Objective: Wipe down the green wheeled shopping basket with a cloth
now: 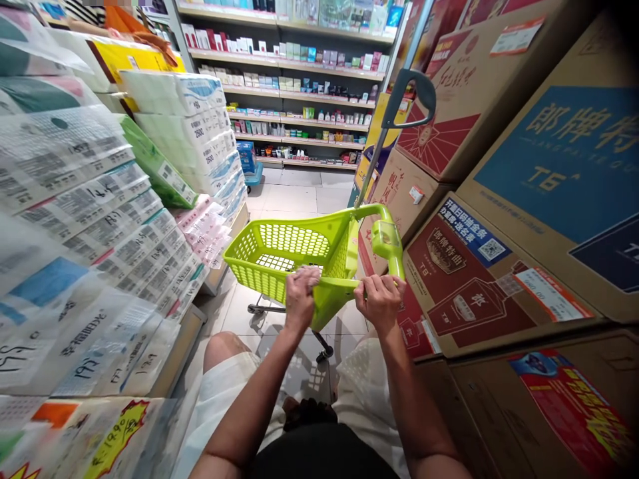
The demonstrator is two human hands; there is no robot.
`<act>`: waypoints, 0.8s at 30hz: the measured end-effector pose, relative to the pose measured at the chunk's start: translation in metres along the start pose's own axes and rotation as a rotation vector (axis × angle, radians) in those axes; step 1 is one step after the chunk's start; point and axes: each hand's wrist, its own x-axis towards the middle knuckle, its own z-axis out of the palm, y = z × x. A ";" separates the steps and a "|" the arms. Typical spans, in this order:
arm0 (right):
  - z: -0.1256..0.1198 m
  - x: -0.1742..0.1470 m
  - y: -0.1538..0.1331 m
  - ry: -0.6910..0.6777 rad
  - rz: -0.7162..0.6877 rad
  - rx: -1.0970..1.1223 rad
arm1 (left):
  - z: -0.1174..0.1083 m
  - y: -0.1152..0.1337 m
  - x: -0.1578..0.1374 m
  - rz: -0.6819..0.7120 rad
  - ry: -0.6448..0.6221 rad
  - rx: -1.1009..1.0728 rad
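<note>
A bright green shopping cart (344, 303) with a perforated basket stands in front of my knees, turned sideways. My left hand (299, 303) is closed on a crumpled whitish cloth or tissue (307, 271), pressed at the near rim of the basket. My right hand (379, 299) wraps its fingers around the near corner of the cart, where the rim meets the green handle. Above the handle rises a grey pole with a dark grey grip (409, 100). No goods show inside the basket.
Stacked tissue packs (94, 193) line the left side. Printed liquor cartons (464, 279) are piled close on the right. Shelves of small boxed goods (299, 86) cross the far end, with a blue trolley (254, 174) before them. Another person's striped sleeve (74, 13) shows at upper left.
</note>
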 end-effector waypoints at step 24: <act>-0.001 -0.002 0.002 -0.087 0.209 0.039 | -0.037 0.007 0.015 -0.218 -0.221 0.438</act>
